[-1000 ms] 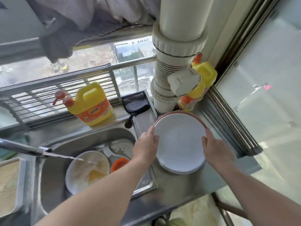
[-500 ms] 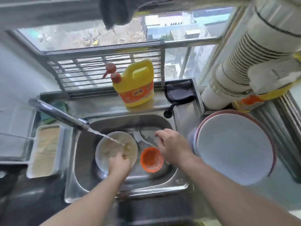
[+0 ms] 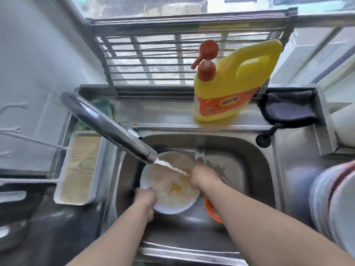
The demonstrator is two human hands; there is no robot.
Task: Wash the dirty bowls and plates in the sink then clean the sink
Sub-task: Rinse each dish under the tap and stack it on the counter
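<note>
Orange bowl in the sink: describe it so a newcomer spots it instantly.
Start at the steel sink. Beside the white plate that the left hand grips, the orange bowl peeks out under the right forearm. It is the only orange dish there.

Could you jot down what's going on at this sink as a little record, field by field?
Left hand: grips the near rim of the dirty white plate
Right hand: on the plate's right edge; fingers hidden
Faucet: running, water landing on the plate
Orange bowl: in the sink, under the right forearm
Behind the sink: yellow detergent jug, dark cloth
</note>
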